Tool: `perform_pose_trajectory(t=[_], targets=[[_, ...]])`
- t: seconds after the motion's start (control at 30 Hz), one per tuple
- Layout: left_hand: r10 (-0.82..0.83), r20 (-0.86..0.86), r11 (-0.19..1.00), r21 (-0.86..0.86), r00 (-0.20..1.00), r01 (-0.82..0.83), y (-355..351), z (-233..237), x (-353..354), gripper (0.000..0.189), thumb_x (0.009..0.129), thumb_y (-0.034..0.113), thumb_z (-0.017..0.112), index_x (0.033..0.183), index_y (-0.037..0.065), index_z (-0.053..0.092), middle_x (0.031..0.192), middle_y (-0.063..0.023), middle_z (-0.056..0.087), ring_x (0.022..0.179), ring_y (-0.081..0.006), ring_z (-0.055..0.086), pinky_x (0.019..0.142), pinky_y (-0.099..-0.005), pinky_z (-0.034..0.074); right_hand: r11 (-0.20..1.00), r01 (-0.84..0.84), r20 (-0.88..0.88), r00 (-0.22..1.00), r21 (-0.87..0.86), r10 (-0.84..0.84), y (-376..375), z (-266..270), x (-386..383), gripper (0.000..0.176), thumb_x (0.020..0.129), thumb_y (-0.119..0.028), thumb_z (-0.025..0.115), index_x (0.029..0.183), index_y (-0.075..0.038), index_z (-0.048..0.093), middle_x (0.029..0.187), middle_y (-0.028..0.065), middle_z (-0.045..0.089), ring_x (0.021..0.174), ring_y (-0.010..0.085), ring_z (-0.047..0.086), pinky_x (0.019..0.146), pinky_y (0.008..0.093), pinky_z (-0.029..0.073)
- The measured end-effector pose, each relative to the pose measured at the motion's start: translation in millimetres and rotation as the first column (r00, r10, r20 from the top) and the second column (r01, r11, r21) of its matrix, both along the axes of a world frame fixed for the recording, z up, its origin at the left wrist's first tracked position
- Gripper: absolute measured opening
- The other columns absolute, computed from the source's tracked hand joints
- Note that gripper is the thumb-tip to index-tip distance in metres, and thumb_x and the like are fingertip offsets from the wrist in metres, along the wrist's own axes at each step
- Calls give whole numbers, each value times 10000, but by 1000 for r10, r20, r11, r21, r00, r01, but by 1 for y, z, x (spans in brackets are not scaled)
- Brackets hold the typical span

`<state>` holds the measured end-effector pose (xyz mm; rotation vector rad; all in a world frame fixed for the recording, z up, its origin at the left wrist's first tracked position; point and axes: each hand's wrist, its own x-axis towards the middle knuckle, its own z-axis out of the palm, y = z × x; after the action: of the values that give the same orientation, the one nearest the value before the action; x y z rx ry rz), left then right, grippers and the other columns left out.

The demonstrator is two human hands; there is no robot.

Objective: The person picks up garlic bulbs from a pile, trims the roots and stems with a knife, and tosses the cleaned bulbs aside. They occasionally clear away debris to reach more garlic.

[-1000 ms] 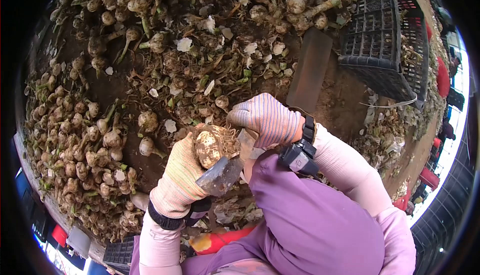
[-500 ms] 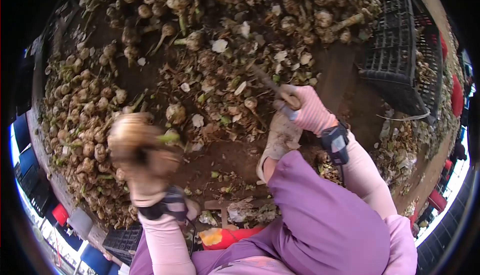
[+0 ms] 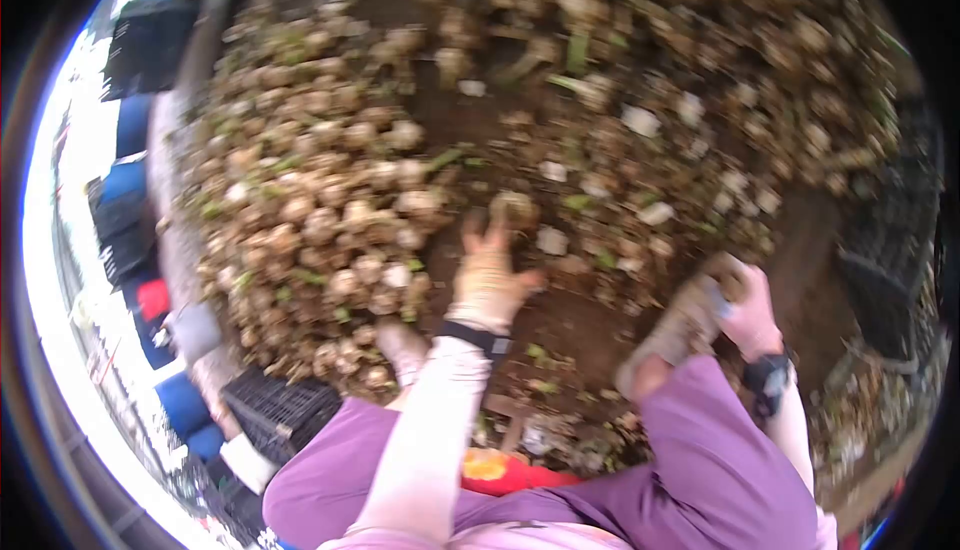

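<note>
Left hand: fingers wide, beside garlic bulb, best gripped round its body. Right hand: curled, contents unclear.

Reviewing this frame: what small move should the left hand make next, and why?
Probably ease slightly forward and close around the nearest bulb. The left hand is open, fingers spread, with that bulb right by its fingertips; blur hides whether they touch.
</note>
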<state>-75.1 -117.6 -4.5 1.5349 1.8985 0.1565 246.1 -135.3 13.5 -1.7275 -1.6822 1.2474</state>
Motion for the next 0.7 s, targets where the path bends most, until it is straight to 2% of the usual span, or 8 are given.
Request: perform_pose_trajectory(t=[0.07,0.1,0.3,0.37,0.4,0.5,0.53,0.7], targets=[[58,-119,998,23,991,-56,3,-16,1,960,606,235,793,1399,248,253,1387,-184,269,1094,-371,512,870,-409,463,995,95,-113,989,-9,-96,-3,1,-9,99,715,-86,569,771,-4,571,591,111,526,520,170,483,537,290,427],[64,-193,998,-6,979,-66,7,-18,5,825,653,208,748,1362,243,328,1325,-197,342,1108,-392,491,867,-432,460,989,68,-45,996,-135,-74,1,11,-10,85,727,-64,560,780,0,577,600,78,543,541,124,484,547,275,428],[278,-113,960,8,954,-279,46,-50,13,522,732,171,620,1236,215,495,1284,-177,418,1080,-377,506,872,-427,441,981,29,-138,989,-193,-56,6,15,-24,65,763,-42,550,780,15,578,654,32,575,599,88,497,572,255,428],[149,-118,986,91,982,-139,45,-51,11,496,727,166,613,1210,224,515,1282,-132,438,1063,-359,517,856,-414,447,981,47,-149,986,-186,-75,4,10,-25,69,773,-47,559,790,18,576,647,28,560,610,90,503,580,251,428],[-33,-257,993,99,966,61,38,-46,6,437,768,165,603,1195,178,515,1300,-73,425,1021,-325,550,852,-397,450,982,40,-154,986,-182,-69,3,8,-25,69,773,-47,559,790,18,576,647,28,560,610,90,503,580,251,428],[-202,-192,967,118,960,227,24,-51,-22,437,748,176,618,1173,180,518,1278,-82,442,992,-313,562,811,-389,469,978,68,-160,982,-198,-100,2,7,-24,68,785,-50,566,799,16,574,641,19,549,611,83,508,576,240,428],[-193,-114,914,341,975,221,13,-72,-37,445,712,149,605,1151,169,530,1233,-71,486,974,-322,570,772,-389,483,964,61,-187,976,-257,-112,3,13,-26,66,790,-50,565,799,15,571,639,20,549,607,79,509,571,235,427],[-27,-132,949,308,991,67,14,-68,-17,443,732,159,602,1164,138,510,1224,-94,483,937,-322,576,756,-403,481,971,78,-254,958,-226,-136,-10,0,-22,59,789,-46,565,794,12,562,632,15,549,584,70,503,537,229,420]])
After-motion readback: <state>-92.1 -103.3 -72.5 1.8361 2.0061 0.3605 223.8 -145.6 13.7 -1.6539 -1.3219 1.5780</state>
